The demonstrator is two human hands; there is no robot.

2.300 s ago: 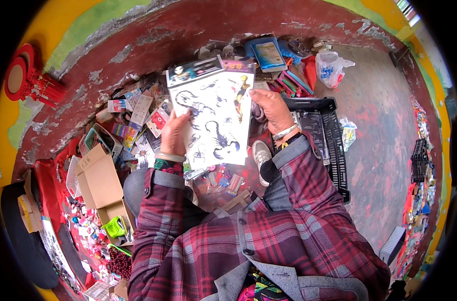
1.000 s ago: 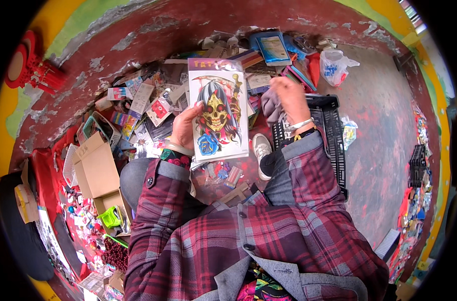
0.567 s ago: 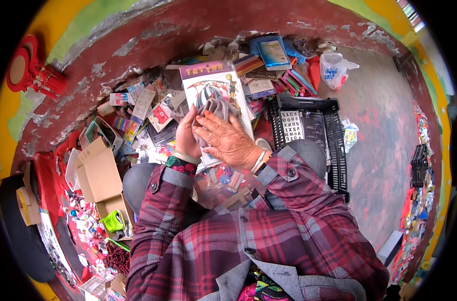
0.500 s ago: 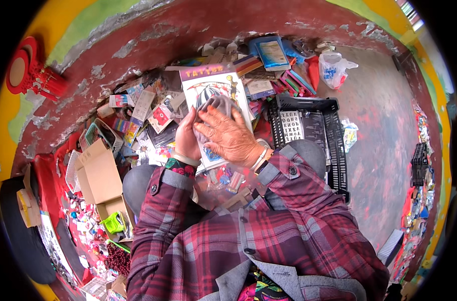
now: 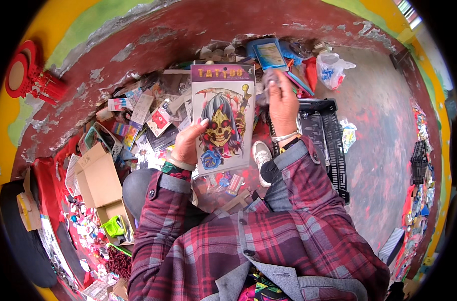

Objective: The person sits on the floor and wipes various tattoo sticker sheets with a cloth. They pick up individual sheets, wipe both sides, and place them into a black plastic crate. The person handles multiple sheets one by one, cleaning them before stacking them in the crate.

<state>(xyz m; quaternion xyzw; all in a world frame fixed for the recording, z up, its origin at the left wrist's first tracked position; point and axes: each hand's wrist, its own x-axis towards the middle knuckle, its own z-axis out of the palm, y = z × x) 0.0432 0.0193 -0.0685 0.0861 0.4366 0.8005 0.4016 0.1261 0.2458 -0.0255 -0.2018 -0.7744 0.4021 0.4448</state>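
Closest to my camera is the plaid jacket [image 5: 203,241], its sleeves running forward to both hands. My left hand [image 5: 187,143] grips the sheet [image 5: 222,125] by its left side, thumb pressed on the front and fingers behind. The sheet is held up in front of me over the lap, face toward me: purple header, hooded skull, blue flower low on the left. My right hand [image 5: 284,108] pinches the grey cloth [image 5: 269,83] between thumb and fingers, just beside the sheet's upper right edge; the cloth is blurred, and I can't tell whether the two touch.

Below, I see a pale shoe [image 5: 260,153] on the floor [image 5: 376,130]. To its right stands the black crate [image 5: 340,160], partly behind my right forearm. Off to the left, the cardboard box [image 5: 98,175] has its flap raised and a lime-green item [image 5: 113,227] inside. Farther out, mixed packets [image 5: 140,108] lie heaped toward the wall [image 5: 173,30], with a blue packet [image 5: 269,54] and a white bag [image 5: 332,70] at the right end. The wall's red paint is peeling.
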